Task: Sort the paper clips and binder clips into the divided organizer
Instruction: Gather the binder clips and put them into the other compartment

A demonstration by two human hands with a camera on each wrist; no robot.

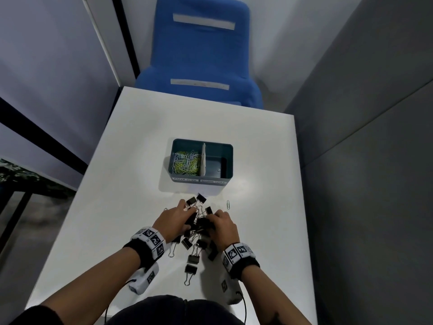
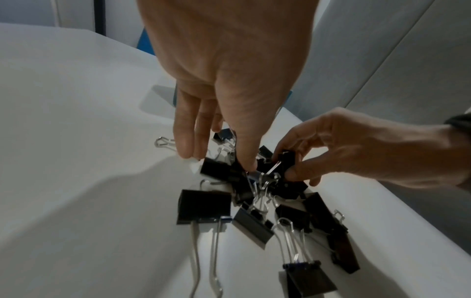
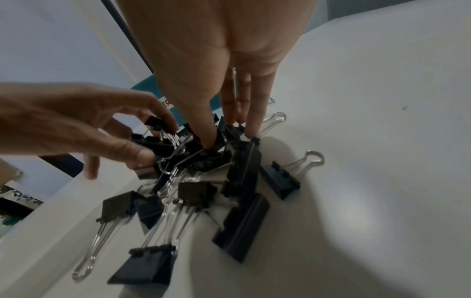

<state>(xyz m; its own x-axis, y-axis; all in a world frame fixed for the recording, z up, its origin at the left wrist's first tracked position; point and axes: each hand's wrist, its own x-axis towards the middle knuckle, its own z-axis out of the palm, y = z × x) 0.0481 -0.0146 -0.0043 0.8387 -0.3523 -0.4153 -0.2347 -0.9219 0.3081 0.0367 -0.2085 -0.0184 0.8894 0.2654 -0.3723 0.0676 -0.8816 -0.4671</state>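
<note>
Black binder clips with folded silver wire handles lie in a tangled heap on the white table, on the near side of the organizer. The organizer is a teal rectangular box split by a pale upright divider. Its left compartment holds a mass of yellow-green, white and pale blue paper clips; its right compartment shows only bare floor. Two white labels run along its near wall. One loose silver paper clip lies on the table just near of the organizer's right corner, apart from the heap.

The left hand reaches into the heap from the left, thumb and forefinger curled and pinching a clip. The right hand enters from the right, fingers likewise bent around a clip in the middle of the heap. Both wrists carry black bands with square-patterned markers.

Beyond the organizer a blue upholstered chair faces the table's far edge. Grey partition panels enclose the table on both sides.
</note>
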